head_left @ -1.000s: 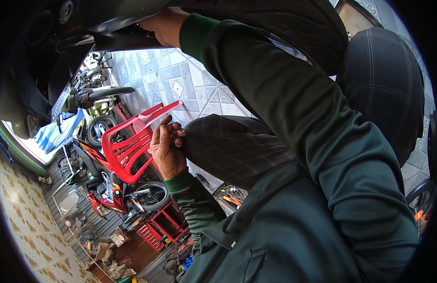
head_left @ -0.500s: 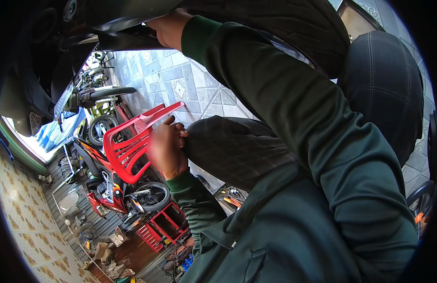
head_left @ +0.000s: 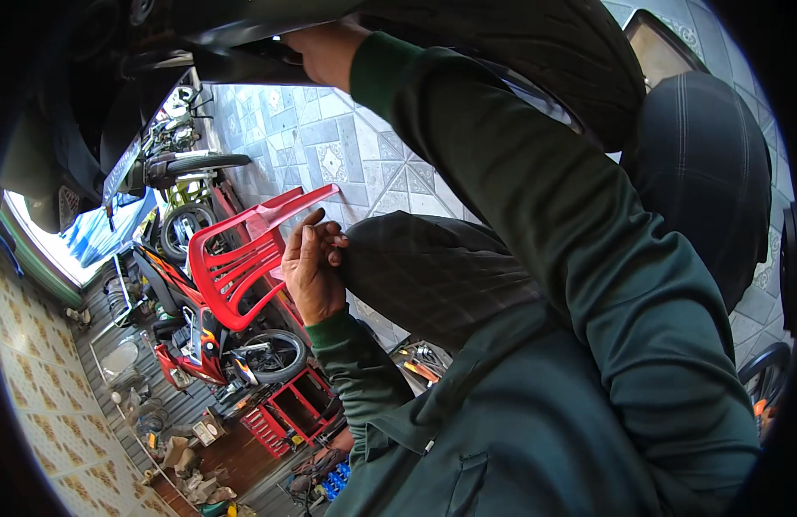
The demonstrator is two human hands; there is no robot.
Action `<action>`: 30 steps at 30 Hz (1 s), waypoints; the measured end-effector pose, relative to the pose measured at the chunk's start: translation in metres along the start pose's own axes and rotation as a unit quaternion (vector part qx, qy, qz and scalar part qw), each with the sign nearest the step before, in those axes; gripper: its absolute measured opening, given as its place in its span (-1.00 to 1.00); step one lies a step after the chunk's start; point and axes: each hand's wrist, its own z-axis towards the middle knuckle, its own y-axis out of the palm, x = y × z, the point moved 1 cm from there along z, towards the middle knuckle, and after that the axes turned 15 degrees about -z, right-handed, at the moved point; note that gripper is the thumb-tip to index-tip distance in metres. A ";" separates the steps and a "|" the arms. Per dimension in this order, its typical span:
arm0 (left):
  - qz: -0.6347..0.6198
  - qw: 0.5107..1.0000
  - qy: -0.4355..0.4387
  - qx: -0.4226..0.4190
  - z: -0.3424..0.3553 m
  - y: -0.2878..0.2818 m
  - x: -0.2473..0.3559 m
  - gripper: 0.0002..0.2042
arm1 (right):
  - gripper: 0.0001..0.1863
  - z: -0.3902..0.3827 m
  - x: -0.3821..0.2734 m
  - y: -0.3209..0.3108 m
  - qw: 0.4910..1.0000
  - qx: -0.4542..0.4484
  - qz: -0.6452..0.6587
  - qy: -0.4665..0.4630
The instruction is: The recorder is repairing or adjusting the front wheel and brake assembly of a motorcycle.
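My left hand is raised beside my knee, palm partly turned up. Its fingers are loosely curled and apart, and I see nothing held in them. At the top, my right hand reaches against the underside of the dark motorcycle bodywork. The fingers of that hand disappear behind the part, so their grip and anything in them are hidden. A large black tyre curves just above my right forearm.
A red plastic chair is just beyond my left hand. A red and black motorcycle and a red metal rack are at the left. Hand tools lie by my leg. A dark-framed panel rests upper right on the tiled floor.
My left hand has shifted slightly right and turned, so its curled fingers show more clearly. My right hand has moved a little right in the picture and stays at the bodywork.
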 end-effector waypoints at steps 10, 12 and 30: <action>-0.018 1.000 -0.006 0.009 -0.003 0.004 0.000 -0.71 | -0.73 -0.017 -0.008 -0.013 0.862 0.055 -0.451 -0.226; -0.022 1.000 -0.009 -0.001 -0.004 0.004 0.001 -0.71 | -0.74 -0.017 -0.001 -0.015 0.848 0.057 -0.471 -0.235; -0.032 0.999 -0.022 0.013 -0.002 0.000 0.002 -0.72 | -0.75 -0.015 -0.040 -0.038 0.831 0.110 -0.486 -0.247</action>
